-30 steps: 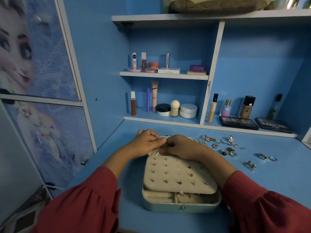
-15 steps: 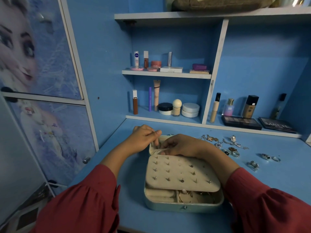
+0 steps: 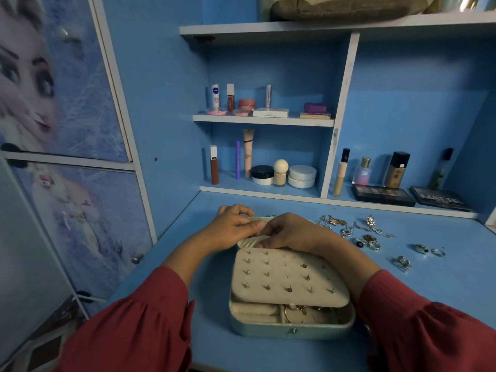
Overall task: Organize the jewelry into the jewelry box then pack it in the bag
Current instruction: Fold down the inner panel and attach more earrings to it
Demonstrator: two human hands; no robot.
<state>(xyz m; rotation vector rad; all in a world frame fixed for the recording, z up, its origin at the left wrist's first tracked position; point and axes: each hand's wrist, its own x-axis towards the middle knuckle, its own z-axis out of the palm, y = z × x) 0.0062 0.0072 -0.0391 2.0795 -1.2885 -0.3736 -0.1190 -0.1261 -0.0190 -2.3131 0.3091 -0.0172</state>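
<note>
Head view. A pale teal rounded metal jewelry box (image 3: 292,330) is lying open on the blue painted desk (image 3: 188,334), near its front edge. A cream padded earring panel (image 3: 288,276), studded with small metal posts, is tilting over the box's interior; beneath its near edge, cream ring rolls (image 3: 255,311) and a gold bangle (image 3: 291,314) are showing inside the box.

The left hand (image 3: 232,228) and the right hand (image 3: 288,232) are meeting at the panel's far edge. The left hand's fingers are curling, thumb and fingertips pressing together against the right hand's fingertips; whether they are pinching a small item cannot be told. The right hand's fingers are curling down onto the panel's far edge, holding it. Both wrists are emerging from dark red gathered sleeves (image 3: 134,334).

Right of the box, loose on the desk: a cluster of silver and gold chain necklaces and pendants (image 3: 349,226), two silver rings with dark stones (image 3: 367,244) beside the right forearm, a pair of silver rings (image 3: 429,249) further right, and one chunky silver ring (image 3: 401,263) nearer the front.

Behind, blue shelf compartments (image 3: 264,120) are holding upright cosmetic tubes, bottles and jars (image 3: 279,173); two dark eyeshadow palettes (image 3: 383,196) are lying flat at the right. A brown fabric bag (image 3: 346,8) is resting on the top shelf.
</note>
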